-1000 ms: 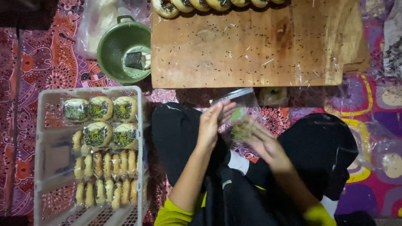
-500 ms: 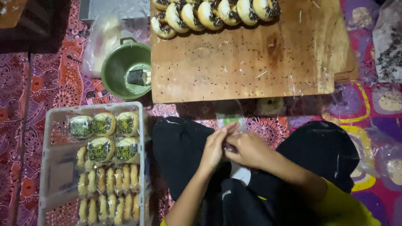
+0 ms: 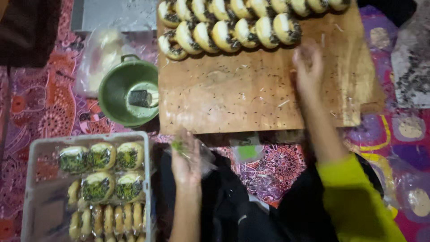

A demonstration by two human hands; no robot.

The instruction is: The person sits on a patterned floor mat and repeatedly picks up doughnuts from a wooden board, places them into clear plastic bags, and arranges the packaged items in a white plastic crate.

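My left hand point(image 3: 186, 159) hovers near the front edge of the wooden board point(image 3: 233, 98) and holds a clear plastic bag point(image 3: 204, 157) with a green label. My right hand point(image 3: 308, 65) reaches forward over the board, fingers apart, just below the right end of two rows of round filled cakes point(image 3: 233, 27). It is blurred and holds nothing that I can see. The nearest cake point(image 3: 286, 28) lies just left of its fingertips.
A white crate point(image 3: 27, 188) at the lower left holds wrapped cakes point(image 3: 103, 157) and small pastries. A green pot point(image 3: 127, 92) with a dark block inside stands left of the board. A patterned mat point(image 3: 45, 112) covers the floor; a plastic bag point(image 3: 101, 54) lies behind the pot.
Both hands were together at my lap on the small bag. My right hand has since left it and reached forward to the cakes; the left keeps the bag. The view tilted forward.
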